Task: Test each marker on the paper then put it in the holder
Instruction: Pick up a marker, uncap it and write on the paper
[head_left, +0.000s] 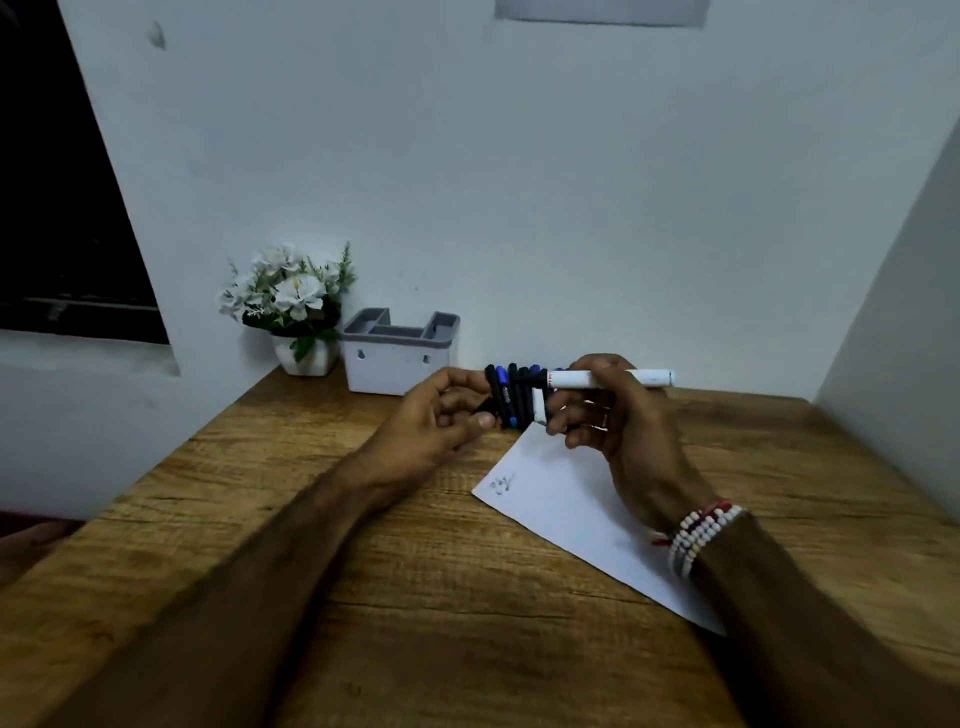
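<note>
Head view. Right hand (618, 415) grips a white marker (613, 378) held level above the paper's far corner. Left hand (436, 421) is curled, pinching a small black piece (483, 406); blurred. A row of markers (514, 397) lies between the hands. Paper (566, 499) slants across the table (311, 519), with a scribble (502, 483) at its left corner. Holder (400, 364) stands against the back wall beside the flower pot (306, 356), with bare wood in front of it.

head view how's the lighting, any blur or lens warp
Head view: dim, bluish light, no glare; left hand slightly blurred, the marker in the right hand sharper; wide-angle warp tilts the window and side wall.
</note>
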